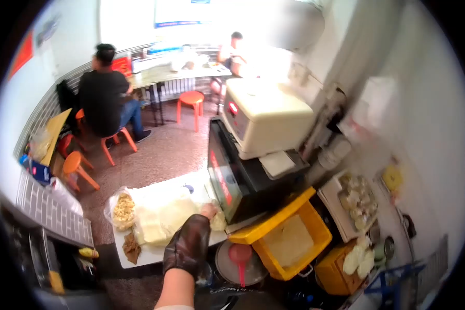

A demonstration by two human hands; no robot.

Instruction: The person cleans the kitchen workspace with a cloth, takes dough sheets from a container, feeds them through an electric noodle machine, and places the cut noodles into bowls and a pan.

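Left hand [208, 209], below dark glossy sleeve cover [189, 245], touching plastic bag [219, 222]; bag pale, crumpled, translucent (contents too blurred to tell); lies at right end of white table [152, 252], just beside black cabinet [253, 190]; whether hand grips bag or merely rests there, cannot tell; right hand out of view; broad creamy-white slab [157, 225] left of hand, soft-edged, pale yellow along front.
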